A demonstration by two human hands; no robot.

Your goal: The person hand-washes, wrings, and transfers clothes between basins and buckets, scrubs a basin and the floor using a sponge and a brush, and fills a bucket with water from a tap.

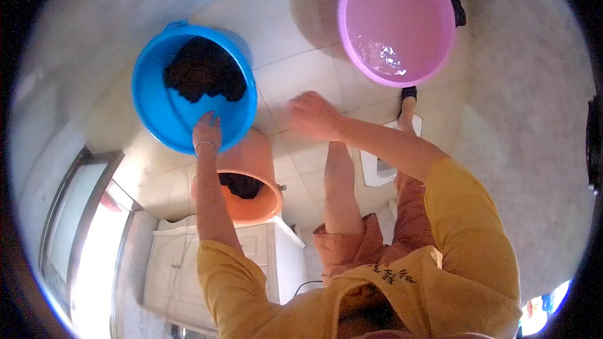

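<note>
- Dark bundle (204, 70): in the blue tub (151, 88), long axis slanting from upper left to lower right; no clear front end.
- Left hand (208, 130): over the tub's near side, fingers towards the bundle; grip unclear.
- Right hand (313, 115): well apart from the left, blurred, fingers seemingly curled; cannot tell if closed.

Far left: blue round plastic tub (154, 97), brown-black contents (204, 69) | Far right: pink round plastic basin (344, 31) | Left: orange round plastic bucket (248, 160) | Near: mustard-yellow cloth shirt (468, 213), black lettering (394, 274)
</note>
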